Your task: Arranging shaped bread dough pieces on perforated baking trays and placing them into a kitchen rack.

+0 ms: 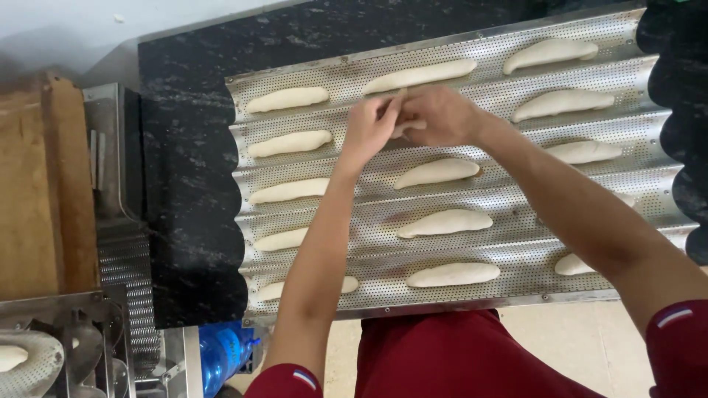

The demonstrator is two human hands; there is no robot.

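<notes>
A dough piece (404,127), largely hidden, is pinched between both hands over the second channel from the far edge of the perforated baking tray (516,243). The left hand (369,127) and right hand (441,116) meet with fingertips closed on it. Shaped dough pieces fill the neighbouring channels, one just far (419,76) and one just near (436,172). Risk, as a judgement: uneven pinching could stretch or tear the soft piece, and a lowered forearm could flatten nearer pieces. The tray rests on a dark counter (184,184).

dark red striped short sleeves (675,332)
</notes>
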